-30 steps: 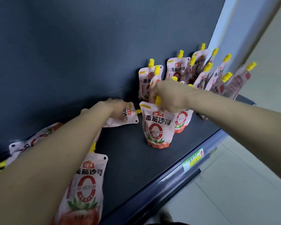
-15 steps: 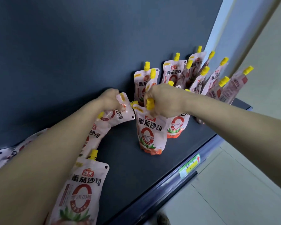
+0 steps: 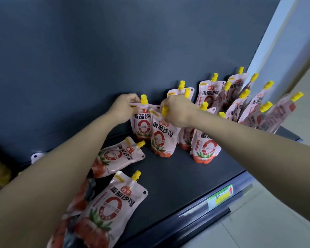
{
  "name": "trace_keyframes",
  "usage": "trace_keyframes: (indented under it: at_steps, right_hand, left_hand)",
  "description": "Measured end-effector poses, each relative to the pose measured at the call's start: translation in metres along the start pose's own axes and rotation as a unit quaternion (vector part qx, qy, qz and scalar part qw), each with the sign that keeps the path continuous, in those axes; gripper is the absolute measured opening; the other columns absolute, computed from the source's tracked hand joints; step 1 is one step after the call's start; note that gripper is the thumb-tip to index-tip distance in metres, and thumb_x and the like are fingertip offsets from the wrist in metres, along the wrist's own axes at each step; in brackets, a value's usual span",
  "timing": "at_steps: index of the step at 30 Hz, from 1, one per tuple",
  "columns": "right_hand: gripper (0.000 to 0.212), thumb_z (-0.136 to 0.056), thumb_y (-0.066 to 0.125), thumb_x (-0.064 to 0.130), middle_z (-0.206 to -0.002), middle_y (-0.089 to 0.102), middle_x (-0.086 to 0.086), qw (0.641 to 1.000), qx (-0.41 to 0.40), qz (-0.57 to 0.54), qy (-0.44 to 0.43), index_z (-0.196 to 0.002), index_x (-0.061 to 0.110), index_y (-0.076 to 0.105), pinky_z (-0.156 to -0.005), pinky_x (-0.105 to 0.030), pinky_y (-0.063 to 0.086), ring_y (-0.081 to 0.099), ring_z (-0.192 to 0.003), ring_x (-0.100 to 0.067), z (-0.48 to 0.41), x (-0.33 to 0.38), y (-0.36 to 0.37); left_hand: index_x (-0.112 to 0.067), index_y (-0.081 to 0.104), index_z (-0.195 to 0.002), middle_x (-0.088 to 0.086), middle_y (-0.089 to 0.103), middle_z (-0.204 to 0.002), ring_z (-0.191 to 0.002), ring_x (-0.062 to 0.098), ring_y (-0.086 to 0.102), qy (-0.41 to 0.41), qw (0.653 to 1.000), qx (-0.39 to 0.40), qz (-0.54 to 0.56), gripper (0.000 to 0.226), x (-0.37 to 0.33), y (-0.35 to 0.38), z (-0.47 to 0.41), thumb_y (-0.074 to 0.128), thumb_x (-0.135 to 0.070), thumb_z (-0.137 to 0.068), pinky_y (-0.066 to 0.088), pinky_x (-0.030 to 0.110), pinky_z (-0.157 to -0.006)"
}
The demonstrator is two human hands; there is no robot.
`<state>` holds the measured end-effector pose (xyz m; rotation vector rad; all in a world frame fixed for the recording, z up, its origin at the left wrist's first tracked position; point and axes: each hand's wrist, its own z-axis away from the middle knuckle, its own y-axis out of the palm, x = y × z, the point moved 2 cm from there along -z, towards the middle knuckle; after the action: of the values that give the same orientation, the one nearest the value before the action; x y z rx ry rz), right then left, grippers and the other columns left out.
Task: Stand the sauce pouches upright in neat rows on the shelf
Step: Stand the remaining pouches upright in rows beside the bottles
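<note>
White and red sauce pouches with yellow caps stand on a dark shelf (image 3: 195, 178). My left hand (image 3: 123, 109) grips the top corner of an upright pouch (image 3: 140, 126) near the back wall. My right hand (image 3: 177, 111) is closed around the cap end of another upright pouch (image 3: 161, 138) just in front of it. Several pouches (image 3: 236, 106) stand in rows to the right. Two pouches lie flat on the left: one (image 3: 116, 156) beside my left forearm, one (image 3: 107, 208) near the front edge. More lie under my left arm, mostly hidden.
The dark back panel (image 3: 115, 51) rises behind the shelf. A green and yellow price tag (image 3: 220, 196) sits on the shelf's front rail. A pale pillar (image 3: 283, 33) and tiled floor (image 3: 258, 230) lie to the right. Bare shelf surface lies between the flat and standing pouches.
My left hand lifted a lying pouch from the shelf and turned it upright near the back wall. My right hand stayed on its pouch, which shifted slightly left.
</note>
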<state>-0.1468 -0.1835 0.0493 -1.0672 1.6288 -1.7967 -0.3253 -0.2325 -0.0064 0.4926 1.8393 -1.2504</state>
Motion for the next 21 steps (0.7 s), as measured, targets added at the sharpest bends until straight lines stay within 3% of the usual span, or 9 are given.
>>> trace_keyframes:
  at_steps: [4,8,10,13,16,18,21]
  right_hand:
    - [0.013,-0.087,0.049,0.003,-0.069,0.048,-0.007,0.999,-0.023,0.037,-0.010,-0.082,0.010,0.060,-0.061,-0.029,0.038,0.050,-0.074,-0.028,-0.009,0.002,0.003]
    - [0.013,-0.086,0.050,0.006,-0.072,0.050,-0.007,0.998,-0.038,0.041,-0.006,-0.087,0.008,0.063,-0.062,-0.029,0.040,0.050,-0.073,-0.027,-0.014,0.002,0.003]
    - [0.011,-0.085,0.052,0.005,-0.069,0.050,-0.007,0.999,-0.022,0.034,-0.005,-0.080,0.009,0.061,-0.064,-0.030,0.043,0.051,-0.075,-0.028,-0.015,0.002,0.002]
    - [0.030,-0.085,0.051,0.005,-0.059,0.041,-0.001,0.999,0.001,0.032,0.002,-0.059,0.017,0.042,-0.062,-0.029,0.038,0.050,-0.073,-0.028,-0.014,0.004,0.002]
    - [0.030,-0.086,0.050,0.007,-0.060,0.043,-0.003,0.999,0.007,0.030,0.008,-0.059,0.016,0.041,-0.064,-0.030,0.039,0.051,-0.076,-0.030,-0.012,0.005,0.000]
    - [0.013,-0.086,0.053,0.011,-0.075,0.058,-0.011,1.000,0.004,0.024,0.000,-0.074,0.007,0.057,-0.071,-0.033,0.049,0.057,-0.085,-0.032,-0.010,0.007,-0.003]
    - [0.027,-0.088,0.057,0.026,-0.099,0.067,-0.016,0.999,-0.048,0.006,-0.006,-0.104,0.005,0.063,-0.078,-0.039,0.054,0.061,-0.092,-0.036,-0.005,0.013,-0.014]
  left_hand:
    - [-0.019,0.067,-0.074,-0.008,0.062,-0.068,-0.070,0.012,0.058,-0.001,0.998,-0.011,-0.066,0.018,0.000,-0.005,-0.004,0.066,-0.003,-0.080,0.044,0.024,-0.065]
    - [-0.013,0.072,-0.090,0.000,0.067,-0.079,-0.085,0.020,0.065,-0.014,0.998,-0.044,-0.043,0.021,0.000,-0.001,-0.005,0.057,0.000,-0.086,0.054,0.036,-0.081]
    - [-0.015,0.072,-0.090,0.001,0.068,-0.080,-0.088,0.022,0.066,-0.007,0.998,-0.037,-0.051,0.021,-0.001,0.000,-0.005,0.056,-0.001,-0.087,0.054,0.036,-0.082]
    - [-0.017,0.071,-0.091,0.002,0.069,-0.086,-0.090,0.020,0.065,-0.008,0.998,-0.018,-0.052,0.022,-0.002,0.000,-0.005,0.055,-0.002,-0.087,0.054,0.036,-0.083]
    - [-0.014,0.066,-0.103,0.002,0.066,-0.096,-0.099,0.022,0.062,-0.004,0.998,-0.009,-0.055,0.023,-0.002,0.000,-0.001,0.059,-0.001,-0.085,0.050,0.035,-0.087]
    - [-0.009,0.060,-0.114,0.008,0.064,-0.110,-0.105,0.023,0.060,-0.006,0.998,-0.013,-0.061,0.032,-0.001,-0.002,0.002,0.062,-0.001,-0.083,0.048,0.037,-0.094]
    - [-0.006,0.054,-0.121,0.012,0.059,-0.117,-0.104,0.023,0.057,-0.019,0.997,-0.044,-0.062,0.040,0.000,-0.012,0.010,0.064,-0.002,-0.082,0.048,0.038,-0.096]
